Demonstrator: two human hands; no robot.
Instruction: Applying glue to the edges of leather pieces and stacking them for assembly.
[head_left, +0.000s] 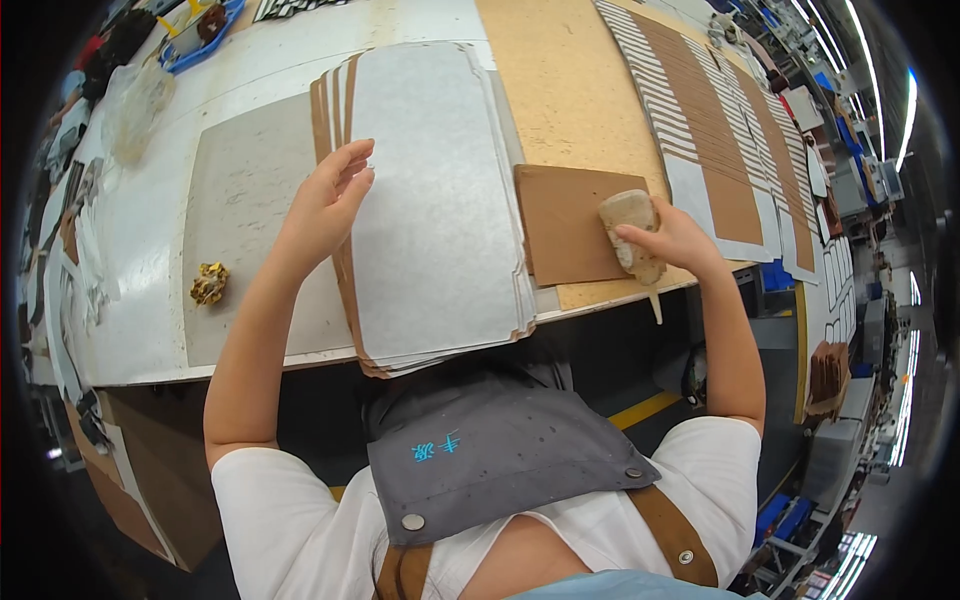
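A stack of large white-faced sheets (435, 195) with brown edges fanned at its left lies before me on the table. Over its left edge hovers my left hand (337, 187), fingers loosely curled; nothing shows in it. My right hand (664, 236) is closed around a worn, off-white block (630, 217), whose material I cannot tell, above the right part of a brown rectangular board (570, 225). A thin pale tip sticks out below the block past the table edge. The board lies right of the stack, close against its edge.
A grey mat (255, 172) lies under the stack; a crumpled yellowish lump (209, 283) sits on it. Rows of overlapping brown-and-white strips (697, 135) cover the table's right. At the far left are a clear plastic bag (135, 109), a blue tray (202, 54) and loose scraps (90, 262).
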